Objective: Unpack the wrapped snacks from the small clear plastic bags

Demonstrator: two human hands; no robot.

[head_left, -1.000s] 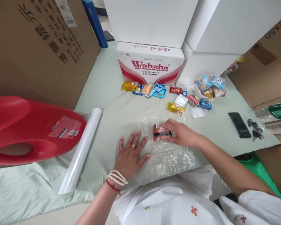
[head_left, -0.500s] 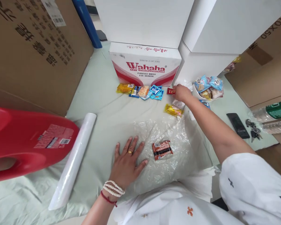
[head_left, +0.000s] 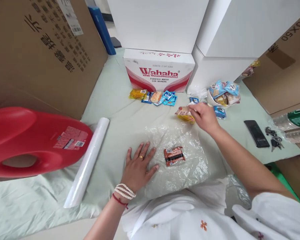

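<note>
Pale green sheet-covered bench hemmed by cartons. The right hand, half a second ago at the far red packet, has drawn back, fingers closed on a yellow snack packet. Left hand stays flat, open, pinning the clear plastic bag bearing a brown packet; another item seems bound for it

A red plastic jug is lying on its side at the left edge of the pale green cloth, a white roll lying just beside it. A Wahaha carton is sitting at the far edge, loose snack packets lying along its front. A black phone and keys are lying near the right edge, bottles just beyond. Brown cartons are standing at far left
</note>
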